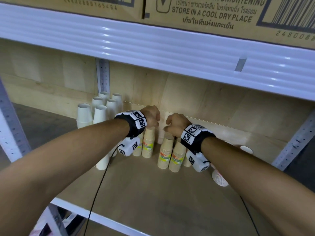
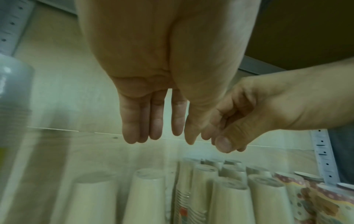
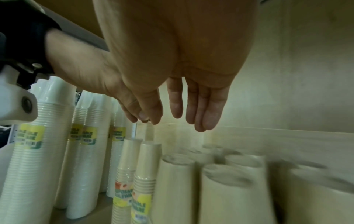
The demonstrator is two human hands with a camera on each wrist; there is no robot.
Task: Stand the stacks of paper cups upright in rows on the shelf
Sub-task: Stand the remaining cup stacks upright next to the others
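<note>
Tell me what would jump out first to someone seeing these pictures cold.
Two bare forearms reach into a wooden shelf, the left hand and right hand hovering empty over upright tan cup stacks with yellow labels. White cup stacks stand at the back left, and big printed cardboard boxes fill the shelf above.

Both forearms extended; left hand and right hand close together, fingers hanging relaxed.

White cup stacks stand left of the brown stacks on the shelf.
</note>
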